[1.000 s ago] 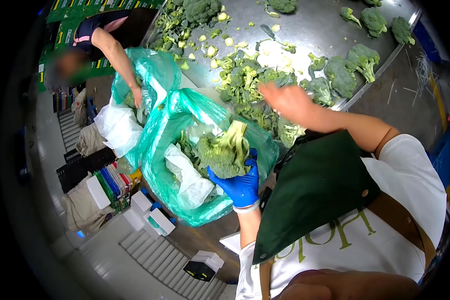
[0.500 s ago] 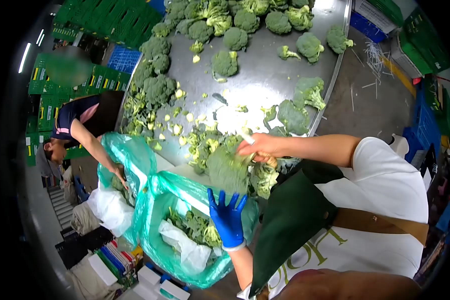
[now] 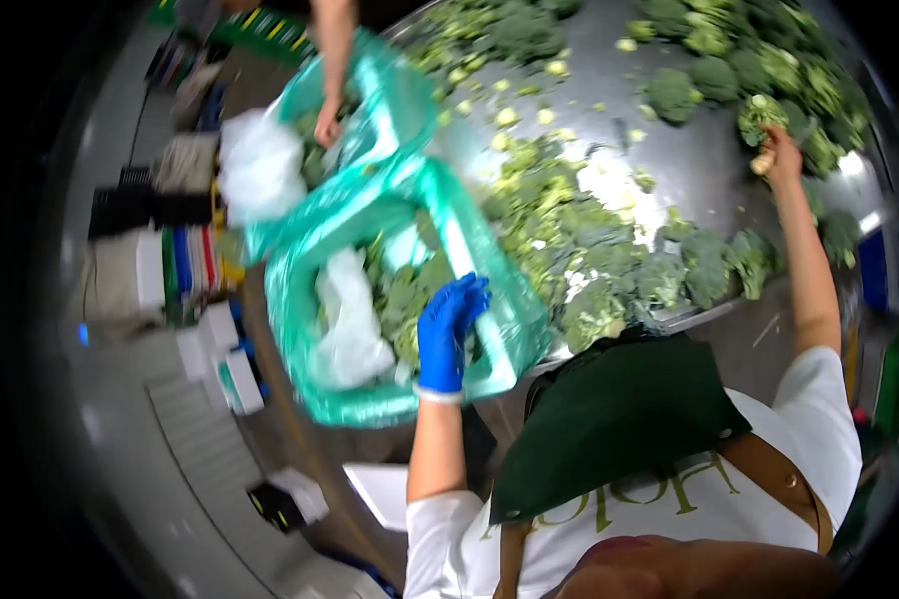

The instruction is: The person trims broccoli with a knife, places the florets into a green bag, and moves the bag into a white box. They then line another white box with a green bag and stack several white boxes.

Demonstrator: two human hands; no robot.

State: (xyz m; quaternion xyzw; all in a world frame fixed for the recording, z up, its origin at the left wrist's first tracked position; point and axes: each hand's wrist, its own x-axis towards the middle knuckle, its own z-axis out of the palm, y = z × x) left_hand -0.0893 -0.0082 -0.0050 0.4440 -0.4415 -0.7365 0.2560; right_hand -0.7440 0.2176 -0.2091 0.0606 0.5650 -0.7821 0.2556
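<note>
My left hand point(image 3: 451, 334), in a blue glove, hovers over the near side of a crate lined with a green plastic bag point(image 3: 315, 399). Its fingers are loosely bent, with nothing visible between them. Broccoli pieces point(image 3: 400, 304) and a crumpled white plastic sheet point(image 3: 348, 319) lie inside the bag. Bare and stretched far across the metal table, my right hand point(image 3: 784, 155) is closed around a small tan, handle-like object point(image 3: 762, 163) whose kind I cannot tell. A broccoli head point(image 3: 762, 115) with a pale green cut side is right at its fingertips.
More broccoli heads point(image 3: 714, 75) are heaped at the back right of the metal table point(image 3: 589, 90). Trimmings and leaves point(image 3: 539, 200) cover its near left part. Another person's arm point(image 3: 333, 60) reaches into a second green-lined crate point(image 3: 400, 90) beside a white plastic bundle point(image 3: 260, 165).
The view has swung round. My right hand has gone from close by my left hand out to the broccoli heap. My left fingers, spread before, are now bent. A blurred broccoli head was between the hands.
</note>
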